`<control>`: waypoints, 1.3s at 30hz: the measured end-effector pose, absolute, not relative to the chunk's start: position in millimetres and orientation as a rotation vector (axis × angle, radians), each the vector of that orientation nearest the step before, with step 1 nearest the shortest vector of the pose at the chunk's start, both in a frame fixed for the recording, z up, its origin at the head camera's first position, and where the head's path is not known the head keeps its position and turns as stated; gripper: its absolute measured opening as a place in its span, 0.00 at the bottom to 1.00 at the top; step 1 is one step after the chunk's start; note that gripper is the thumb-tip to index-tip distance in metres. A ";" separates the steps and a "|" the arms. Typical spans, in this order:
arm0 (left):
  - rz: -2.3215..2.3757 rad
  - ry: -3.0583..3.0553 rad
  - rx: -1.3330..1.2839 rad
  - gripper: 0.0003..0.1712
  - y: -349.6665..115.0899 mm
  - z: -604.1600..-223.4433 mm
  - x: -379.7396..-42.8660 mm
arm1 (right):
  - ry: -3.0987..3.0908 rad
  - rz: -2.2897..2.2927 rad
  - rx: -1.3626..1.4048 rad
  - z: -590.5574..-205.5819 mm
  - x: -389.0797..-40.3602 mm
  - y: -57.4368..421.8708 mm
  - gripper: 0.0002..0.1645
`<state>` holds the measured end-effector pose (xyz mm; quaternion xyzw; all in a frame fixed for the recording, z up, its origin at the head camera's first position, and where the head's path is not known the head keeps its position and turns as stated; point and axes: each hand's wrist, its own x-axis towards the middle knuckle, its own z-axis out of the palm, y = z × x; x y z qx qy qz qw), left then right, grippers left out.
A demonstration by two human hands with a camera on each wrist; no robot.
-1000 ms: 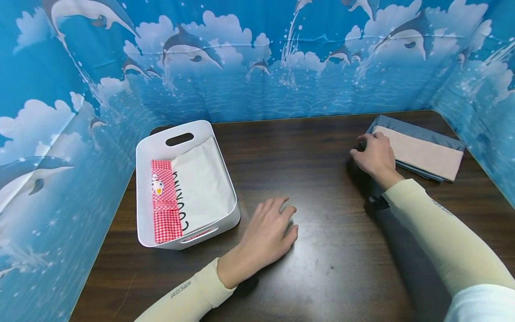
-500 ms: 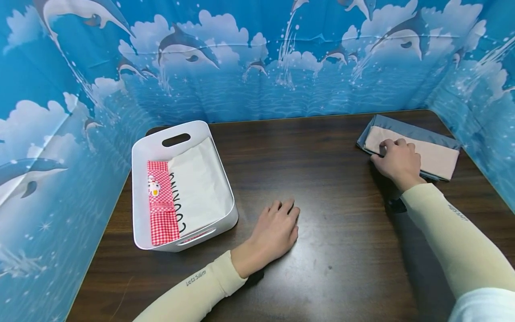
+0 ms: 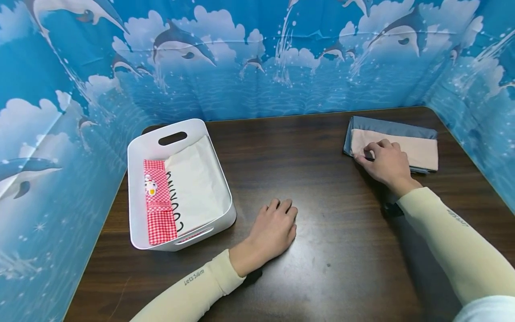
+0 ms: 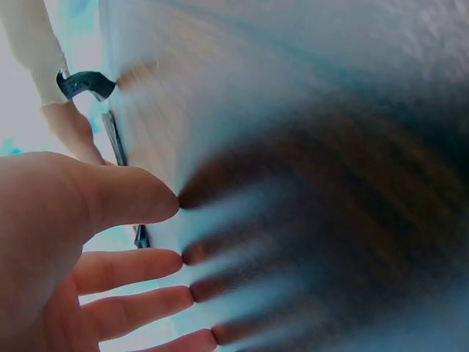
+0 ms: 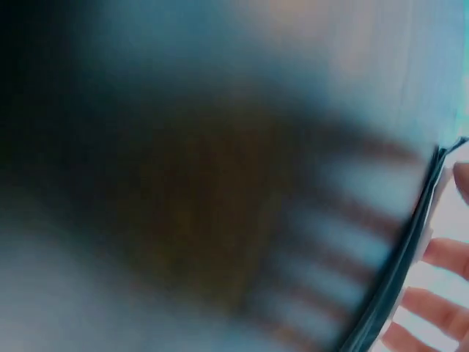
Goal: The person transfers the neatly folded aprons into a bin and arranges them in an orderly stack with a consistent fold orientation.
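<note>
Toward the far right of the table, a folded blue-grey cloth (image 3: pixel 394 126) carries a beige band (image 3: pixel 422 151) on top. My right hand (image 3: pixel 388 165) rests on its near left part, fingertips pressing on the beige. The right wrist view shows the fingers (image 5: pixel 436 304) on top of the cloth's dark layered edge (image 5: pixel 396 282). My left hand (image 3: pixel 273 229) lies palm down near the middle of the table and holds nothing. Its spread fingertips touch the tabletop in the left wrist view, where the thumb (image 4: pixel 132 194) is also seen.
A white basket (image 3: pixel 231 214) with handle slots stands at the left. Inside lie a white cloth (image 3: pixel 201 183) with black lettering and a red checked piece (image 3: pixel 161 223). A dolphin-print curtain (image 3: pixel 241 94) borders the table (image 3: pixel 289 147) at the back and sides.
My right hand moved onto the folded cloth. Over the last half second the cloth slid left and turned slightly under it. My left hand settled onto the table and then stayed there.
</note>
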<state>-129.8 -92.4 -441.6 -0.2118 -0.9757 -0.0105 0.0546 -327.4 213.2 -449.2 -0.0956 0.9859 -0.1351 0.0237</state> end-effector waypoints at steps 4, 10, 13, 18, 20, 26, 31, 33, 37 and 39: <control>-0.040 -2.967 -0.639 0.10 -92.9 -441.1 -131.2 | 3.004 -0.433 -0.498 -444.6 -319.1 199.0 0.34; -0.050 -2.970 -0.652 0.10 -92.3 -440.6 -132.8 | 2.900 -0.520 -0.773 -436.9 -304.1 178.1 0.29; -0.066 -2.980 -0.656 0.10 -92.0 -439.7 -133.6 | 2.860 -0.573 -0.889 -435.8 -297.9 168.9 0.24; -0.124 -2.984 -0.662 0.10 -92.1 -436.4 -138.7 | 2.822 -0.610 -0.999 -435.4 -287.9 157.0 0.21; -0.164 -2.974 -0.655 0.08 -91.4 -433.9 -143.3 | 2.817 -0.616 -1.011 -436.0 -285.0 154.4 0.21; -0.199 -2.943 -0.564 0.11 -86.2 -423.2 -162.1 | 2.785 -0.668 -1.073 -439.0 -278.5 152.3 0.16; -0.179 -2.976 -0.502 0.20 -86.3 -420.7 -170.4 | 2.680 -0.758 -1.170 -441.6 -268.7 153.8 0.12; -0.188 -3.016 -0.487 0.23 -87.5 -421.9 -171.4 | 2.633 -0.798 -1.205 -442.8 -264.0 155.2 0.12; -0.172 -3.111 -0.495 0.28 -89.2 -426.0 -171.6 | 2.589 -0.828 -1.229 -444.8 -256.6 157.3 0.12; -0.117 -3.148 -0.515 0.29 -88.9 -427.5 -171.5 | 2.589 -0.831 -1.212 -445.0 -254.5 158.0 0.11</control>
